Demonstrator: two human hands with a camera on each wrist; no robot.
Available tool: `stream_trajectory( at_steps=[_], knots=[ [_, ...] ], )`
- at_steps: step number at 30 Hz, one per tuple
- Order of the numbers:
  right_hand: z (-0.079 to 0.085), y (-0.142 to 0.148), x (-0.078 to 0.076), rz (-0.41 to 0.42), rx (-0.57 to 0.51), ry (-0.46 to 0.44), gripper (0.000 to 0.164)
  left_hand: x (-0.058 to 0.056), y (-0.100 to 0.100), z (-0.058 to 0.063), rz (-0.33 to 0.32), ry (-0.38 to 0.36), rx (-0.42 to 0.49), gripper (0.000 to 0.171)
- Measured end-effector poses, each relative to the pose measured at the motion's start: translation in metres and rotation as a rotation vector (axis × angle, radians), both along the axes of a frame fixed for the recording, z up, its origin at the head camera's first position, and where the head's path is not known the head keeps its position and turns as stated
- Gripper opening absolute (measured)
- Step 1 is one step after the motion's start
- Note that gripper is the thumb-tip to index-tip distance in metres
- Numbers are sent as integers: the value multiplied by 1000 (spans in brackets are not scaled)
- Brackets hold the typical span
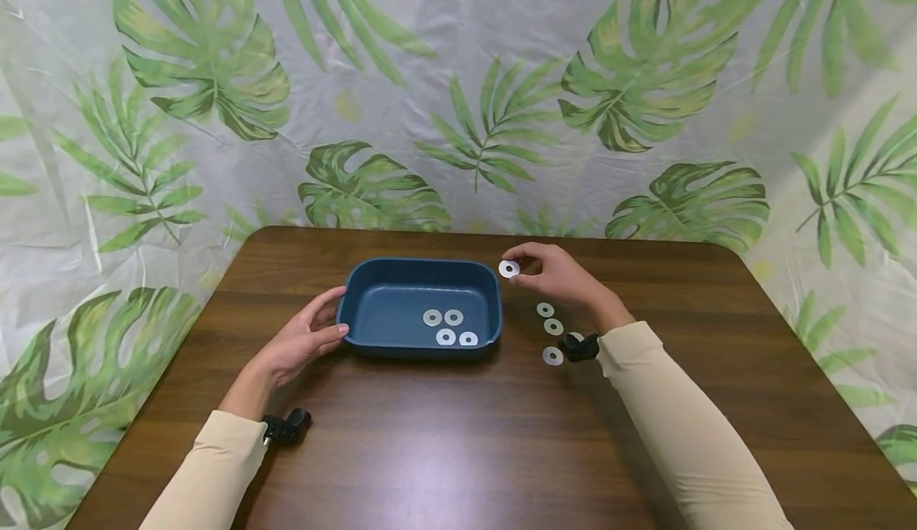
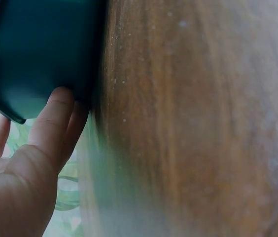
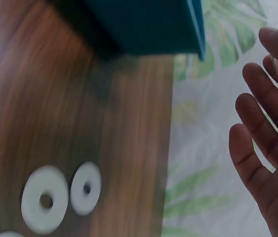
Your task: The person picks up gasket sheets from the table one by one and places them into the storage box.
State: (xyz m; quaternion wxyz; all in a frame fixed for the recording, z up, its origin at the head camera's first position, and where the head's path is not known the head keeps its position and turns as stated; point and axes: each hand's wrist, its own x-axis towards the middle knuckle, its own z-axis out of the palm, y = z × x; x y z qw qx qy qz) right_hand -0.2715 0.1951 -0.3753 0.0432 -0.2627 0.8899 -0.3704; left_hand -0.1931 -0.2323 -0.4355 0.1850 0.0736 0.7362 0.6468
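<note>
my right hand [image 1: 562, 275] is pinching a single pale washer [image 1: 504, 272] between thumb and index finger, with the disc just beside the far right corner of the blue tray [image 1: 387, 319]. in the right wrist view i see that washer nearly edge-on, a thin sliver at my fingertips, while my other fingers spread apart, slightly bent. my left hand [image 1: 304, 339] isn't closed round anything: its fingers lie fairly straight against the tray's left end, touching the wall, with my thumb at the near left corner.

four loose washers [image 1: 426, 318] lie flat in the tray, grouped toward its near right part, two behind and two in front. to the right of the tray, more washers [image 1: 540, 309] lie on the brown wooden surface [image 1: 430, 434], below my right forearm's wrist camera [image 1: 579, 347], which partly covers one of them. i wear cream sleeves [image 1: 688, 426], and a leaf-patterned cloth [image 1: 494, 108] hangs behind the surface's far edge.
</note>
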Motion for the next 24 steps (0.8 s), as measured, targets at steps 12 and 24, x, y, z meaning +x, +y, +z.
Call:
stream_trajectory(
  at_steps=[12,24],
  knots=[
    [0,-31,-6,39,13,-5,38,-1,0,0,-7,2,6,74],
    [-8,-34,-6,57,74,-10,45,-1,-1,-1,1,-5,2,73]
  ],
)
